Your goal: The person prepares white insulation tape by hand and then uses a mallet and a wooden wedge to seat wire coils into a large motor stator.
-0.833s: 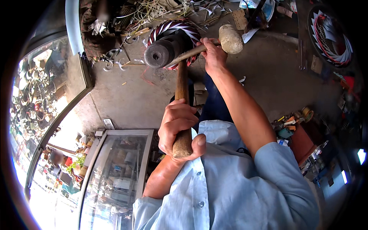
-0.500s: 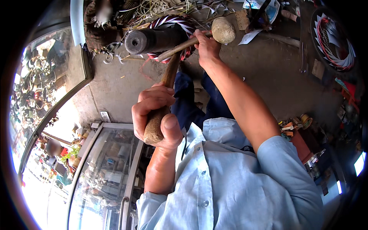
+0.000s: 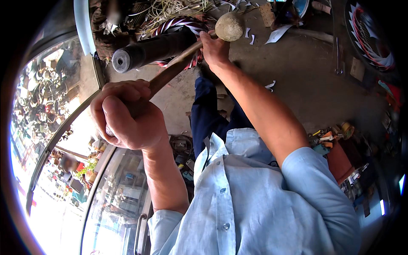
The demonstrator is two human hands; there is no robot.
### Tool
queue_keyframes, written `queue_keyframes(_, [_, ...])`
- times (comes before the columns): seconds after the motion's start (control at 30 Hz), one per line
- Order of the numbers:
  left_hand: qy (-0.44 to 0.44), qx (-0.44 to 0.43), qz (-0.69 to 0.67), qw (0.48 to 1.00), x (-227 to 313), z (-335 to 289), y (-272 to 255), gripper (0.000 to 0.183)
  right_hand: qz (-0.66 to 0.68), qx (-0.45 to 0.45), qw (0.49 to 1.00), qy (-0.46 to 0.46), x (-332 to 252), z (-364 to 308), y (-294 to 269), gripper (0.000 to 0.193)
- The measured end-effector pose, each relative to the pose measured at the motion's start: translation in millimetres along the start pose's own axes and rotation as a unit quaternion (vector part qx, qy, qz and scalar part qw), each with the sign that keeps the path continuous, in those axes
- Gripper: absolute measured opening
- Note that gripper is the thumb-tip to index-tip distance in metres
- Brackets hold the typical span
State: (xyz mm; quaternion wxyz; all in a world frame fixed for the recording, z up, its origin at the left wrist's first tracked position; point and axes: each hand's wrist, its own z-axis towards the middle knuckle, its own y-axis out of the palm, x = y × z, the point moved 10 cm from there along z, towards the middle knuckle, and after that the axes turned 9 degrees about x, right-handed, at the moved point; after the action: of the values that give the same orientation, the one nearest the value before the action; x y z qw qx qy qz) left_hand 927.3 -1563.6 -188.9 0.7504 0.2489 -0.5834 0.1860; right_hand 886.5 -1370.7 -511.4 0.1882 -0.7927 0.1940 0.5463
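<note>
My left hand (image 3: 127, 114) is closed in a fist around a thick wooden handle (image 3: 160, 81). This handle runs up to a dark cylindrical mallet head (image 3: 153, 52) with a hole in its end face; the join is hidden. My right hand (image 3: 216, 50) grips a thinner wooden stick (image 3: 187, 53) that has a pale, rough round knob (image 3: 230, 26) at its far right end. The stick's other end slants down-left across the mallet handle. Behind the mallet head lies a braided ring (image 3: 177, 21) of red, white and dark strips, partly covered by it and by my right hand.
Loose pale strips (image 3: 170, 9) are heaped at the far side. A second braided ring (image 3: 369, 42) is at the far right. A glass-fronted cabinet (image 3: 114, 199) stands at the lower left. White scraps (image 3: 278, 34) lie on the floor (image 3: 284, 72), near scissors (image 3: 338, 63).
My left hand has swung left and upward with the mallet, whose head has shifted left. My right hand has moved slightly left and up with the knobbed stick.
</note>
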Motion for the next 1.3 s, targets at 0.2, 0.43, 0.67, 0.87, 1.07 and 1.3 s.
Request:
queue_keyframes(0.2, [-0.006,0.011,0.003,1.000,-5.4,10.9,0.2,0.018,-0.022,0.022,0.999,0.009,3.9,4.3,-4.4,0.024])
queue_keyframes(0.43, [0.062,0.005,-0.016,0.998,6.1,-19.5,-19.8,0.020,0.056,-0.008,0.998,0.039,-6.3,-2.4,2.7,0.022])
queue_keyframes(0.67, [0.014,0.039,0.028,0.999,-2.0,8.5,-7.6,0.028,-0.002,0.002,1.000,-0.001,-10.6,1.7,-3.0,0.020])
queue_keyframes(0.87, [-0.047,0.048,0.004,0.998,-14.9,30.1,-12.0,0.019,-0.006,0.009,1.000,0.013,-9.9,-1.1,-3.9,0.020])
queue_keyframes(1.07, [-0.034,0.085,0.056,0.994,-6.8,15.7,-22.7,0.027,0.018,-0.006,0.994,0.109,-11.3,-8.7,-1.5,0.017])
queue_keyframes(1.3, [0.059,0.011,0.044,0.997,13.7,-44.4,-22.4,0.026,0.078,-0.021,0.992,0.102,-19.1,-14.0,-2.3,0.018])
